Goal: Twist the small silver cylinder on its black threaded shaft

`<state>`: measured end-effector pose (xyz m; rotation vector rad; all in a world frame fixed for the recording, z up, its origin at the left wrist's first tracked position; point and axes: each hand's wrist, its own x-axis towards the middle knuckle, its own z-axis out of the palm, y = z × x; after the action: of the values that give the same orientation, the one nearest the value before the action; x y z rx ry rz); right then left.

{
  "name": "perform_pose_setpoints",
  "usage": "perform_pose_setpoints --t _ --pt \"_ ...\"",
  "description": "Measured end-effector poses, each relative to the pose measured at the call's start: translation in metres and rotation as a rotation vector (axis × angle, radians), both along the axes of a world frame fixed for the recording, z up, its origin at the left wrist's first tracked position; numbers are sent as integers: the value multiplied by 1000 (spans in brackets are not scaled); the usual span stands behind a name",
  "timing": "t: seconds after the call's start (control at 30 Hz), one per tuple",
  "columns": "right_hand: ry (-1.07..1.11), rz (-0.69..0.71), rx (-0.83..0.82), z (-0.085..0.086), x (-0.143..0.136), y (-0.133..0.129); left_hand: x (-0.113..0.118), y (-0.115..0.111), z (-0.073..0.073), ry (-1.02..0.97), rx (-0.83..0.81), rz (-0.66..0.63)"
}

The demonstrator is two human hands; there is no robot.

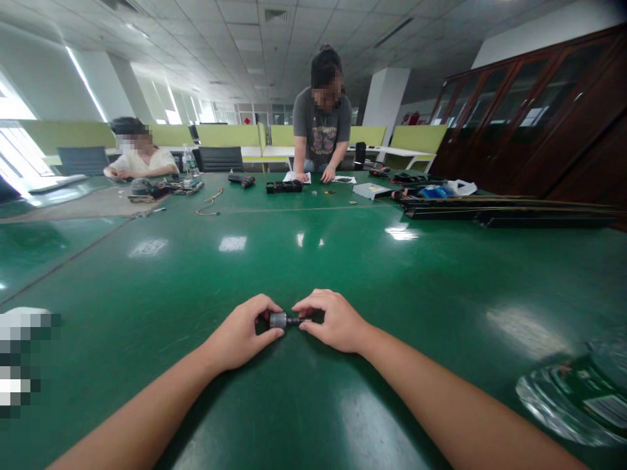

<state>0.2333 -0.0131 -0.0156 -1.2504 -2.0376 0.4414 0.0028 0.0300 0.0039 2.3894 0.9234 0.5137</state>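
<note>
Just above the green table, a small grey metal cylinder with a thin dark ribbed shaft [278,320] lies level between my two hands. My left hand [243,331] has its thumb and forefinger closed around the cylinder body. From the other side, my right hand [337,321] curls around the shaft end, its thumb at the shaft's pale tip and its forefinger just above. The exact contact of the right fingertips is hard to make out. The left hand's other fingers are partly hidden.
A clear plastic bottle [578,398] lies at the right near edge of the green table [196,261]. Across it stand a power drill [241,180], a black part [284,187], a white box [372,190] and long dark bars [539,212]. Two people work at the far side.
</note>
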Motion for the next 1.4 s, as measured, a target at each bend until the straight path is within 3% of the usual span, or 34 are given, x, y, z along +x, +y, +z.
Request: perform_pose_setpoints --t 0.9,1.4 --pt "-109 94 17 -3 -5 -2 2 -1 0 -12 -21 -27" --pt "-95 64 0 -1 -4 -1 3 -2 0 -1 -32 -7"
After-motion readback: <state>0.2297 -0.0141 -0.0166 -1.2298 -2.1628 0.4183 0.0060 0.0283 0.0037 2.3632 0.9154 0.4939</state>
